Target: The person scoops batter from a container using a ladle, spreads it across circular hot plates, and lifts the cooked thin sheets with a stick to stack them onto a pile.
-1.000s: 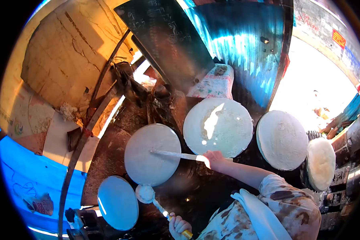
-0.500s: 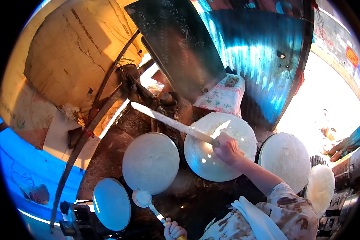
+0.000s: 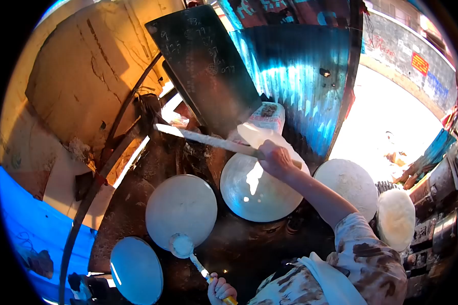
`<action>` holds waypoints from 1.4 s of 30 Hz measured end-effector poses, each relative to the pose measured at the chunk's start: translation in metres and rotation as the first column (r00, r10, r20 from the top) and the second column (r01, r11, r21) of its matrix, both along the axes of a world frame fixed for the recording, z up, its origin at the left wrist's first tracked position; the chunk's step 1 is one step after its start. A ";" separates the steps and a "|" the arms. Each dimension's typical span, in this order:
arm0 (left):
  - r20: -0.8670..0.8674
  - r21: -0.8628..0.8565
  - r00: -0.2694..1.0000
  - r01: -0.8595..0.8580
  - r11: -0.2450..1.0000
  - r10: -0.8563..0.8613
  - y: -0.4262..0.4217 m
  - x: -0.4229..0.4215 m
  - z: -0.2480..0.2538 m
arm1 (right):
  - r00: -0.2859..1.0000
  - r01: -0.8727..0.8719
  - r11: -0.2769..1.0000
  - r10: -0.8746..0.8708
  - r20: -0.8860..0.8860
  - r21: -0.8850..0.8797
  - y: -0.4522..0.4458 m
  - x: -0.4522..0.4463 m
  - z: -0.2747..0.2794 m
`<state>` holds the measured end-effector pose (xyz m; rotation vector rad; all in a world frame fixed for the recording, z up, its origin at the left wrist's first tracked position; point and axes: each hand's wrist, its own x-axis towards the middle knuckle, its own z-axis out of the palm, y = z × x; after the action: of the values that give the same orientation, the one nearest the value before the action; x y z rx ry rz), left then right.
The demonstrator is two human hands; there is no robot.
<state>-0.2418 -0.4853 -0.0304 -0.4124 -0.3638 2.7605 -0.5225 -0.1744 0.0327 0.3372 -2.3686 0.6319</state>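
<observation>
My right hand (image 3: pixel 277 158) is closed round the grip of a long flat wooden spatula (image 3: pixel 208 140), whose white-coated blade points left. Behind the hand a thin pale flatbread (image 3: pixel 259 134) rises from the far edge of the centre griddle (image 3: pixel 249 198). Whether the spatula or my fingers hold it up, I cannot make out. My left hand (image 3: pixel 221 290) grips the yellow-and-white handle of a ladle (image 3: pixel 181 245). The ladle's round, white-coated bowl overlaps the near edge of the left-middle round griddle (image 3: pixel 181 211).
More round white surfaces stand at the far left (image 3: pixel 136 269) and right (image 3: pixel 346 188), with a pale round flatbread (image 3: pixel 396 218) beyond the right one. A blackboard (image 3: pixel 208 71) leans behind, near a printed sack (image 3: pixel 269 114) and blue corrugated metal (image 3: pixel 300 86).
The flatbread's far side has come up off the centre griddle, baring its shiny surface. My right hand and spatula rose slightly. The left hand keeps the ladle; the whole view has shifted.
</observation>
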 end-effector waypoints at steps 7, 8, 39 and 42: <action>0.214 -0.020 0.961 0.184 0.983 -0.175 -0.023 0.007 -0.008 | 0.957 0.015 0.979 0.044 0.285 -0.203 -0.084 0.061 -0.129; 0.217 -0.020 0.960 0.188 0.982 -0.179 -0.023 0.006 -0.008 | 0.953 0.006 0.970 0.068 0.295 -0.242 -0.087 0.072 -0.135; 0.001 -0.056 0.979 0.205 0.977 -0.205 0.072 -0.091 -0.006 | 0.555 -0.040 0.985 -0.116 0.824 0.166 0.101 0.078 -0.125; -0.044 0.048 0.988 0.152 0.987 -0.150 0.067 -0.108 -0.004 | 0.523 -0.041 0.997 -0.030 0.852 0.061 0.108 0.107 -0.128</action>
<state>-0.3501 -0.4186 -0.0347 -0.3557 -0.3763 2.6021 -0.4154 -0.0663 -0.0958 0.0328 -3.3613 0.8466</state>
